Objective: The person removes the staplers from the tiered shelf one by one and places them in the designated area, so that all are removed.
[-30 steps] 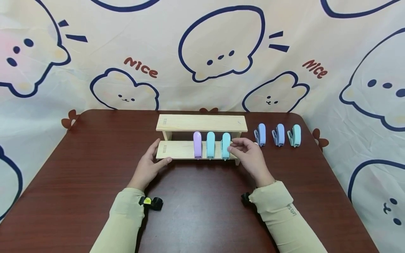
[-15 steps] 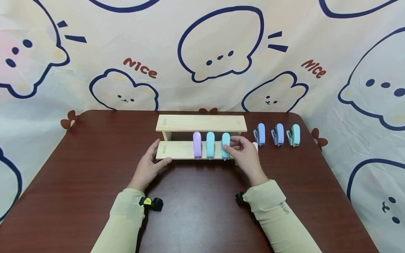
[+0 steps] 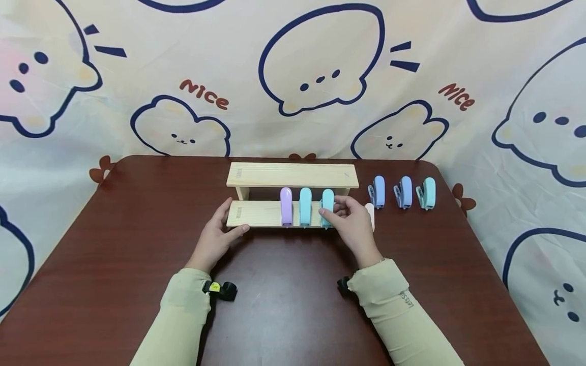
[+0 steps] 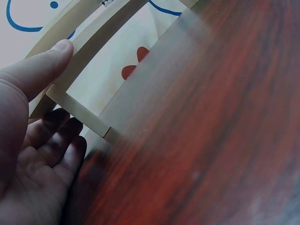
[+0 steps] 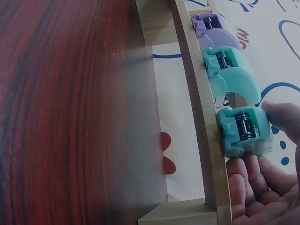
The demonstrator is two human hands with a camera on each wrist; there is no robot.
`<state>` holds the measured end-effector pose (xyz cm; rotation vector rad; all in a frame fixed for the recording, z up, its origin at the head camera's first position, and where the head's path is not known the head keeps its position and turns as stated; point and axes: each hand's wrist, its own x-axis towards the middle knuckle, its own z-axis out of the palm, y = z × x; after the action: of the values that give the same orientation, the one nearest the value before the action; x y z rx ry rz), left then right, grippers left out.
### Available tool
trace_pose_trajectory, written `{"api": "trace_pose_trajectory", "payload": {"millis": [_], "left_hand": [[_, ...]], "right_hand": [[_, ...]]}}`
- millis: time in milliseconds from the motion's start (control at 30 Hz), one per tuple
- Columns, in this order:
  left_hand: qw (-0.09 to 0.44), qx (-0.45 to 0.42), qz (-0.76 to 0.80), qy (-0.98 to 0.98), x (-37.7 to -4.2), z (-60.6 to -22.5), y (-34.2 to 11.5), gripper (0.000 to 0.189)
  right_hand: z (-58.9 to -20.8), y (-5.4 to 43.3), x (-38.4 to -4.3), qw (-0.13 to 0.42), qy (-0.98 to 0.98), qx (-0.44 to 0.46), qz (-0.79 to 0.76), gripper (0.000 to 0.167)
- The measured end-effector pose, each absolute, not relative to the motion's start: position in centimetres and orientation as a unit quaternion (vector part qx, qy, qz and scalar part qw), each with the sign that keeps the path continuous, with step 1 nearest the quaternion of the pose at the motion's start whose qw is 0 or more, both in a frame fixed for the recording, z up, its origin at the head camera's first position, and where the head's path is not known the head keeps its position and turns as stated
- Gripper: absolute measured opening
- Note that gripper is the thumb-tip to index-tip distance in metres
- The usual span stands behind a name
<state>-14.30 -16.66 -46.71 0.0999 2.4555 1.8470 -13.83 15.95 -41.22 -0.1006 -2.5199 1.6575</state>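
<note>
A two-step wooden shelf stands at the table's far side. My left hand holds the left end of its lower step, thumb on the front edge and fingers around the side, as the left wrist view shows. My right hand pinches the rightmost turquoise stapler on that step, thumb on one side and fingers on the other. Beside it on the same step stand another turquoise stapler and a purple stapler.
Two blue staplers and a turquoise-green stapler stand in a row on the table right of the shelf. A white rounded object lies partly hidden behind my right hand. A patterned cloth hangs behind the table.
My right hand has shifted slightly left, and its thumb now lies further across the rightmost turquoise stapler. More of the white object shows. The left hand keeps its place on the shelf.
</note>
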Motion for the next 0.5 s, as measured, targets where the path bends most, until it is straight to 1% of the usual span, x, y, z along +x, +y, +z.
{"api": "trace_pose_trajectory", "payload": {"millis": [267, 500], "left_hand": [[0.032, 0.033, 0.597, 0.801, -14.5, -46.4, -16.7, 0.096], [0.040, 0.027, 0.593, 0.804, -14.3, -46.6, -16.5, 0.096]], "right_hand": [[-40.9, 16.3, -13.9, 0.070, -0.825, -0.029, 0.560, 0.040], [-40.8, 17.3, -13.6, 0.043, -0.809, -0.036, 0.584, 0.041]]}}
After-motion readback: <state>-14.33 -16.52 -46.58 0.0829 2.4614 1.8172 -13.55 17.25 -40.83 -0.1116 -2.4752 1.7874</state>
